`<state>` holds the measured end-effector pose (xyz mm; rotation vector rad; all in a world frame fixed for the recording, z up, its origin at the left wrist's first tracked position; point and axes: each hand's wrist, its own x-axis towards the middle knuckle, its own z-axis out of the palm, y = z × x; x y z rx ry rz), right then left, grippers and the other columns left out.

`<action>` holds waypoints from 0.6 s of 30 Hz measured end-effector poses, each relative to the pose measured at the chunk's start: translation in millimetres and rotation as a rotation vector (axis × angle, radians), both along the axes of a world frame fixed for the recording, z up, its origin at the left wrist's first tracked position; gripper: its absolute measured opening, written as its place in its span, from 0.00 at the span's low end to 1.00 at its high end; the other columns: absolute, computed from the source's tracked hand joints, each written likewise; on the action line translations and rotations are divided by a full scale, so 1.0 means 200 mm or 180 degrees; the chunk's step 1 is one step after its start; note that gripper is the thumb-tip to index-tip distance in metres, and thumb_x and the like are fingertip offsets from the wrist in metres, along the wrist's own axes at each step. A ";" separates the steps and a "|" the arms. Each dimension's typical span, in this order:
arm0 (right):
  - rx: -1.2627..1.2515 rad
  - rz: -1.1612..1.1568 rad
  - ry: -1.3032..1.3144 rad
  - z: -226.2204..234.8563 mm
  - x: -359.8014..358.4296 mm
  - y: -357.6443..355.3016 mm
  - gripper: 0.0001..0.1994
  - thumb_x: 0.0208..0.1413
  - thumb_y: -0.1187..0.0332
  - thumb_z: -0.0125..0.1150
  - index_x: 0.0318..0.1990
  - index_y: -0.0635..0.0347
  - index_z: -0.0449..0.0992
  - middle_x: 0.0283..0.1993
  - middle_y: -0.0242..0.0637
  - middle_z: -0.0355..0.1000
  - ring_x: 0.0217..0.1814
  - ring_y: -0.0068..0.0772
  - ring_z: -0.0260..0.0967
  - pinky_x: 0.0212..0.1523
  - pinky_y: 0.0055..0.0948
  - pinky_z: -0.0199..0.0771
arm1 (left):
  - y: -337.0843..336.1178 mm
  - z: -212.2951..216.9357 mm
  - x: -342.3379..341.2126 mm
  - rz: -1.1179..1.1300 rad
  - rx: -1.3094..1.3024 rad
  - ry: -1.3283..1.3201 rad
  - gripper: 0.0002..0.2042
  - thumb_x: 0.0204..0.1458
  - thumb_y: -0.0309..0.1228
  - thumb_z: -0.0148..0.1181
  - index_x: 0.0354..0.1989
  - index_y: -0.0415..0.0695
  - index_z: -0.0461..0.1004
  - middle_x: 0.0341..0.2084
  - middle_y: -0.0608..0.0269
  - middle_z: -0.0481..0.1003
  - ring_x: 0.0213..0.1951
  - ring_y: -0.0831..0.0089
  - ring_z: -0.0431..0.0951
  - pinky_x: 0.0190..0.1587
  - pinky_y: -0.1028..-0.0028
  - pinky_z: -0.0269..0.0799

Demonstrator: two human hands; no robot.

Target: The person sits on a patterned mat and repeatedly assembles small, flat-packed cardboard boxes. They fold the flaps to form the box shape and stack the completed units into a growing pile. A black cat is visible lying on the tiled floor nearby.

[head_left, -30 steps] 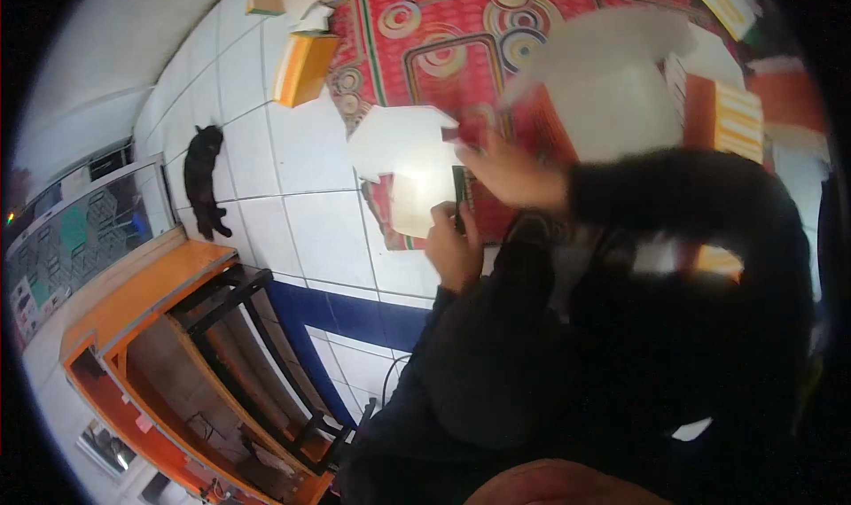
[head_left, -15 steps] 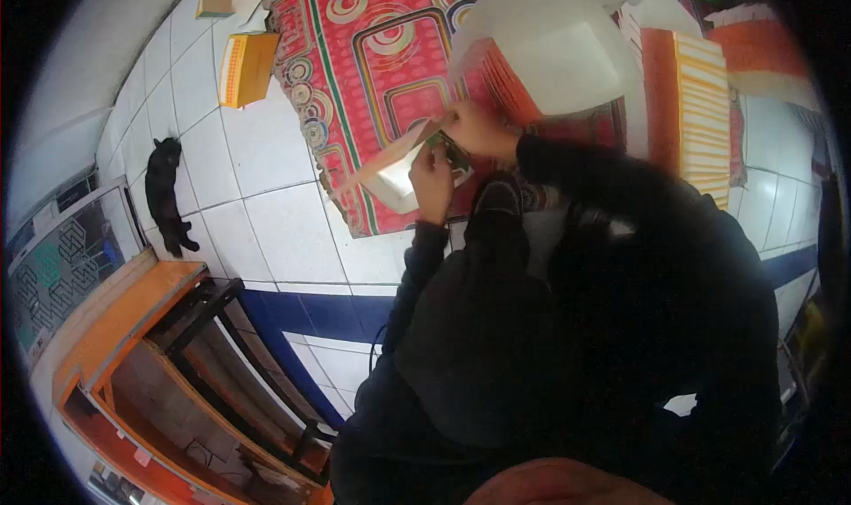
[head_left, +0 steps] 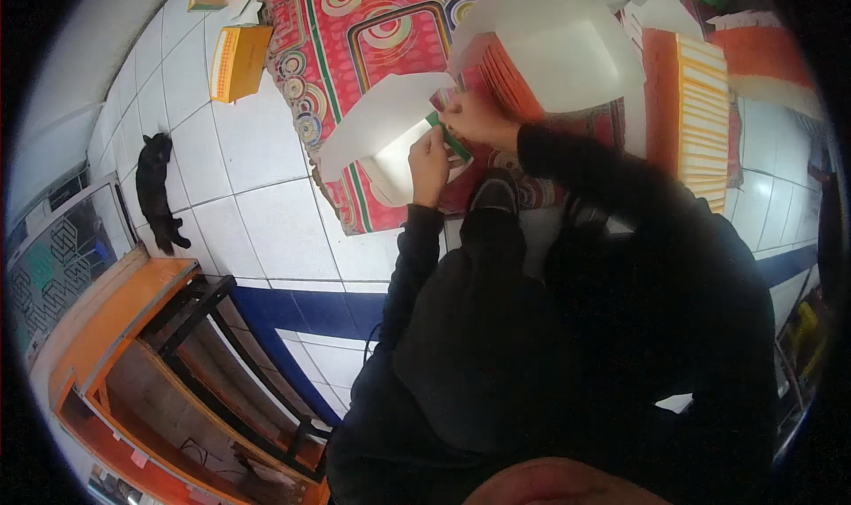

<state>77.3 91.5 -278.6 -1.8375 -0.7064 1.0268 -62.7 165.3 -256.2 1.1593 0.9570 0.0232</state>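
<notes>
A small cardboard box (head_left: 387,175) with a white inside rests on the red patterned mat, partly folded up. Its broad white flap (head_left: 365,120) stands raised on the far left side, and a green strip runs along its right wall. My left hand (head_left: 429,165) grips that right wall, fingers bent over its edge. At the box's far right corner my right hand (head_left: 477,119) pinches the card where the flap meets the wall; its fingertips are partly hidden. Just beyond my right hand stand several red-brown card pieces (head_left: 507,78), leaning against a large white-lined box (head_left: 567,62).
The red mat (head_left: 390,35) lies over white floor tiles (head_left: 284,230). A stack of orange and white folded cartons (head_left: 703,115) stands at right. At left are an orange carton (head_left: 239,62), a black cat (head_left: 155,186) lying on the tiles, and an orange wooden frame (head_left: 133,314).
The box's flap has swung back to the left, so its white inside shows more. My right hand has shifted slightly right; my left hand stays on the box wall.
</notes>
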 end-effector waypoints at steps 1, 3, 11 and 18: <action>0.0018 -0.0243 -0.0033 0.00 0.00 0.01 0.13 0.56 0.64 0.62 0.26 0.65 0.77 0.22 0.41 0.74 0.22 0.30 0.72 0.25 0.34 0.69 | -0.01 0.01 0.01 0.0033 -0.0002 0.0006 0.19 0.69 0.38 0.45 0.45 0.31 0.74 0.37 0.50 0.78 0.34 0.58 0.83 0.35 0.65 0.86; 0.0053 -0.0734 -0.0102 -0.01 0.01 0.03 0.14 0.49 0.62 0.65 0.24 0.66 0.79 0.21 0.49 0.73 0.21 0.38 0.73 0.26 0.41 0.69 | 0.00 0.02 0.03 -0.0014 0.0006 -0.0019 0.19 0.69 0.38 0.45 0.45 0.31 0.74 0.38 0.50 0.77 0.34 0.59 0.83 0.35 0.65 0.86; 0.0033 -0.0177 -0.0211 0.07 -0.09 0.00 0.11 0.51 0.65 0.67 0.32 0.65 0.76 0.31 0.50 0.77 0.34 0.41 0.78 0.33 0.40 0.73 | 0.02 0.04 0.01 0.0119 0.0118 -0.0083 0.17 0.68 0.36 0.44 0.47 0.33 0.74 0.40 0.53 0.76 0.35 0.61 0.82 0.35 0.66 0.85; 0.1437 -0.0108 0.0134 0.65 -0.25 0.09 0.25 0.64 0.62 0.57 0.64 0.62 0.61 0.48 0.52 0.73 0.46 0.43 0.76 0.45 0.40 0.75 | 0.18 0.54 -0.19 0.0173 0.1467 0.0010 0.13 0.65 0.35 0.47 0.48 0.40 0.74 0.43 0.60 0.75 0.44 0.68 0.79 0.39 0.70 0.81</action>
